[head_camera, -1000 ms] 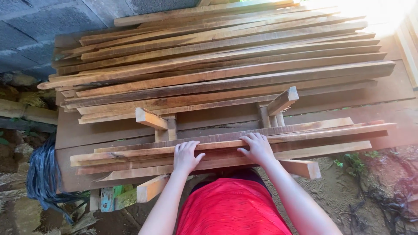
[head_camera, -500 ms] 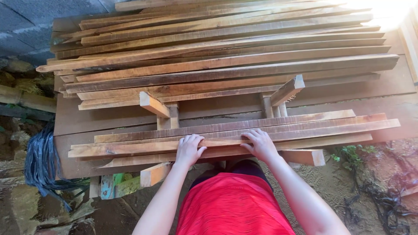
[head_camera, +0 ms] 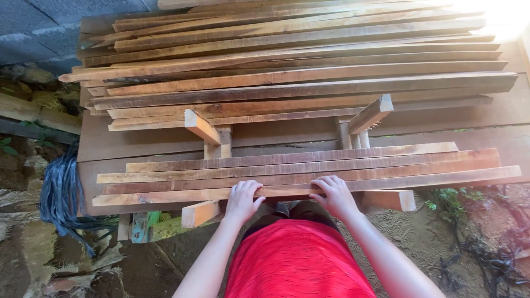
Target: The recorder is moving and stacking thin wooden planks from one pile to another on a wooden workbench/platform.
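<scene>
Both hands have slid toward the person's body since the earlier frames, and the nearest slat (head_camera: 309,189) now lies flatter and in line with its neighbours. It sits at the near edge of a small row of slats (head_camera: 298,165) laid across two short cross-pieces, one at the left (head_camera: 201,212) and one at the right (head_camera: 389,200), on the bench (head_camera: 138,144). The left hand (head_camera: 243,200) curls its fingers over the slat's near edge, a light grip on the wood; the right hand (head_camera: 333,196) does the same a little further along. As I judge it, the step in hand is squaring this slat against the row, and the next move calls for an even push or lift from both hands so it stays parallel. Behind the row, two upright wooden blocks (head_camera: 218,140) stand close, and beyond them a big pile of long boards (head_camera: 298,72) fills the bench and limits room to push forward. A bundle of dark plastic strips (head_camera: 63,193) hangs at the left end, and bare soil (head_camera: 436,243) lies below.
</scene>
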